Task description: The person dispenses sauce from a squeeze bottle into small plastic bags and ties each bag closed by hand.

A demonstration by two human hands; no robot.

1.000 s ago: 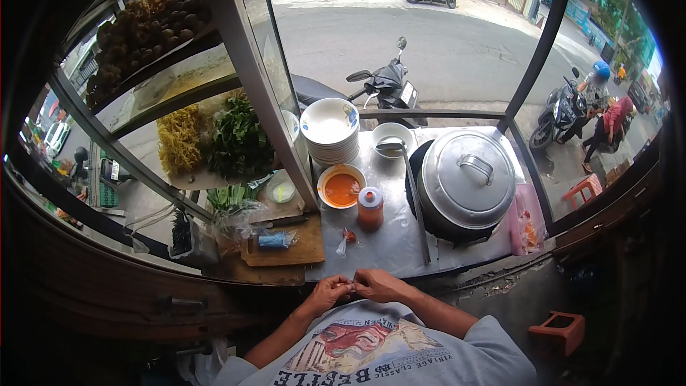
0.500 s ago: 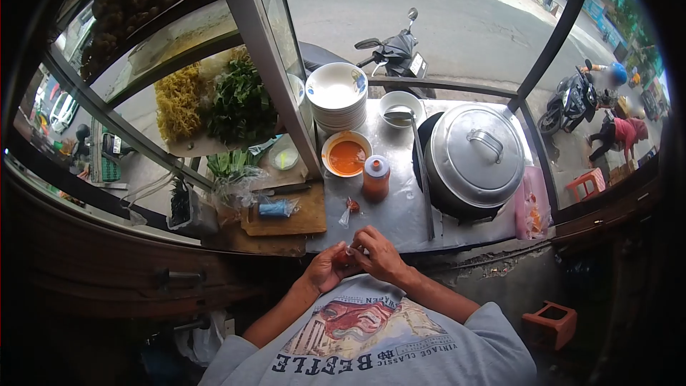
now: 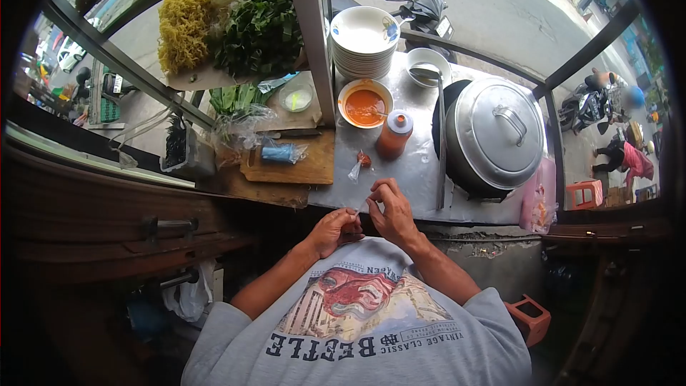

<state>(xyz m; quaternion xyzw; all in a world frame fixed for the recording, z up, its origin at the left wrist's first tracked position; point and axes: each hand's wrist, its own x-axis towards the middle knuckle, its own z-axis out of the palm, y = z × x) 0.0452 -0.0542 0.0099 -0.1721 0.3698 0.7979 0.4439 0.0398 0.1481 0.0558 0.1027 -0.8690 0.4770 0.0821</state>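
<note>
Close to my shirt front, my left hand (image 3: 337, 231) is closed, its fingertips pinching a small clear plastic bag (image 3: 362, 208). My right hand (image 3: 393, 216), just beside it, has its thumb and index finger pressed together at the bag's other end. What the bag contains is hidden by my fingers. Beyond the hands, a tied small bag of red sauce (image 3: 364, 160) lies on the metal counter (image 3: 411, 175). Behind that stand an orange sauce squeeze bottle (image 3: 395, 134) and a bowl of orange-red sauce (image 3: 365, 104) with a spoon in it.
A large lidded pot (image 3: 496, 136) stands at right, with a long-handled ladle beside it. Stacked bowls (image 3: 364, 37) stand at the back. On the left are a cutting board (image 3: 289, 164), a knife (image 3: 296, 133) and a glass case with noodles (image 3: 187, 25) and greens (image 3: 257, 32).
My hands have drawn slightly apart, with clear plastic now visible between them. The red content seen in my left hand earlier is now hidden. The camera view has shifted.
</note>
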